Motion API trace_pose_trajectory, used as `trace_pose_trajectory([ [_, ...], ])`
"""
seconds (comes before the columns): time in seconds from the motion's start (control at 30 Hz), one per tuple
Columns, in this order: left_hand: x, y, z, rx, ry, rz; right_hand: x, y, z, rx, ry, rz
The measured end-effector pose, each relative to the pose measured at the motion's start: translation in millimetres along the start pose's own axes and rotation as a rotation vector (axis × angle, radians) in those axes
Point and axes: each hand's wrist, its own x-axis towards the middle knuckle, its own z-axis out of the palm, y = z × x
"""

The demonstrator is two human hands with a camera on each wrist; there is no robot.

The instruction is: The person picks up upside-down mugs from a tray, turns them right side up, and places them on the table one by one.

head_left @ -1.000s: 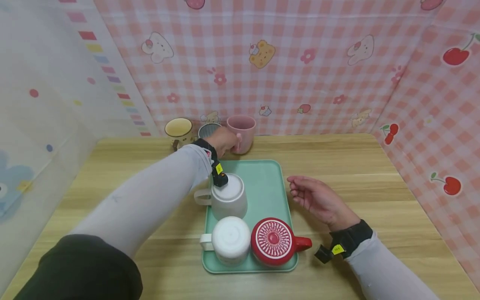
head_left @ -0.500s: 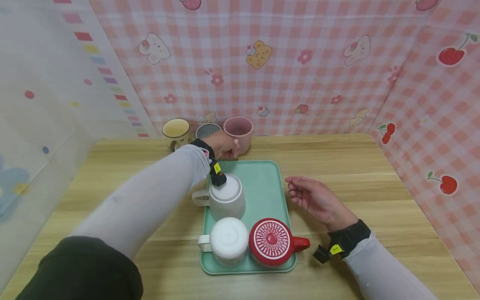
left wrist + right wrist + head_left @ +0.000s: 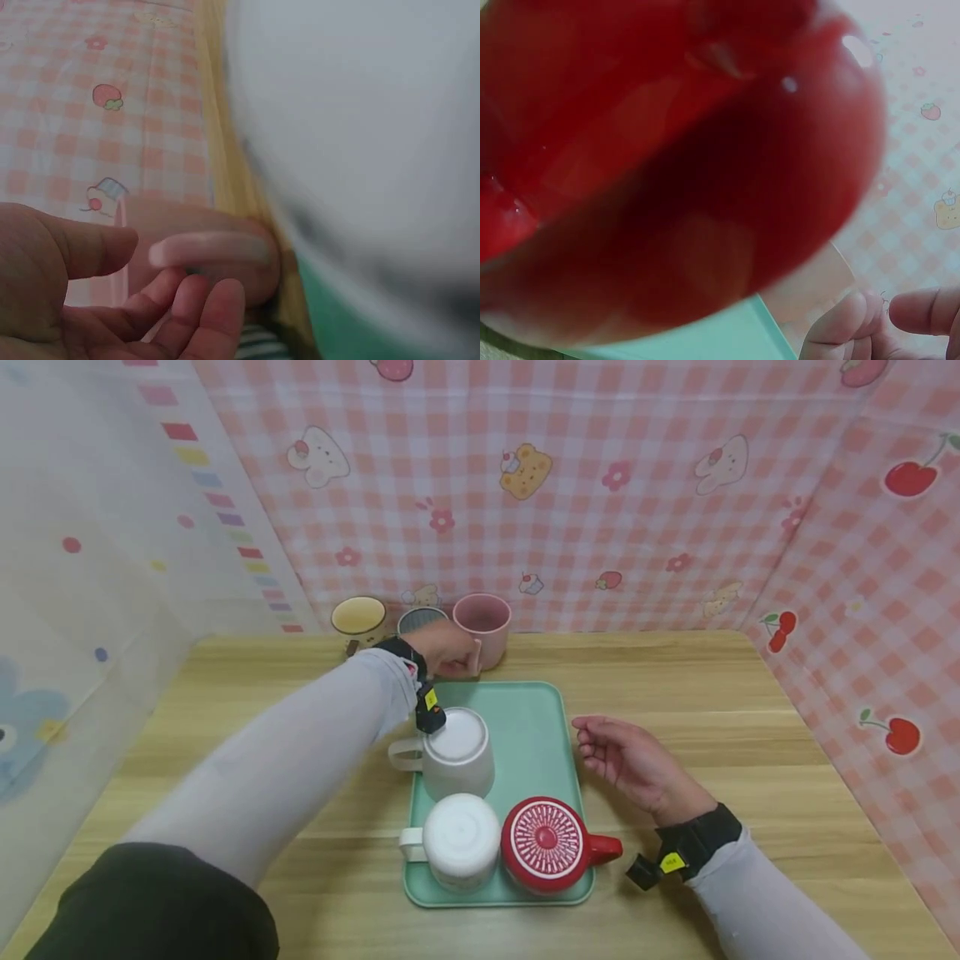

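Note:
At the back of the table my left hand (image 3: 450,647) is at the handle side of an upright pink mug (image 3: 489,627). In the left wrist view, thumb and bent fingers (image 3: 225,307) are beside the mug's handle (image 3: 210,251); a gap shows between them, and whether the fingertips touch the handle I cannot tell. My right hand (image 3: 626,764) rests right of the green tray (image 3: 528,727), fingers loosely bent, holding nothing. Upside down on the tray are a light grey mug (image 3: 459,760), a white mug (image 3: 461,843) and a red mug (image 3: 546,843).
A yellow mug (image 3: 358,618) and a grey ribbed mug (image 3: 422,620), partly hidden by my left hand, stand upright left of the pink mug. A checked pink cloth (image 3: 570,527) hangs behind the wooden table (image 3: 697,693). The red mug's handle (image 3: 604,849) juts past the tray's right edge.
My left hand has shifted slightly down and turned a little at the pink mug's handle. The mugs, the tray and my right hand keep their places.

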Motion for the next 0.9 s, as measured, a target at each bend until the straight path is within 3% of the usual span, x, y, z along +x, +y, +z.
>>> trace_pose_trajectory([
  [0.23,-20.1,2.5,-13.6,0.138,0.027,0.033,-1.1,-3.7,-0.9,-0.013,0.006,-0.011],
  [0.4,-39.0,-3.2,-20.7,0.146,0.067,0.137,-0.9,-3.7,-1.0,-0.030,0.015,-0.007],
  [0.67,-79.1,-29.1,-18.6,0.210,0.216,0.268,-0.1,-0.4,-0.6,-0.037,0.017,-0.009],
  [0.9,-97.5,-62.1,-7.1,0.205,0.294,0.314,-1.6,-0.8,-0.4,-0.050,0.034,-0.007],
])
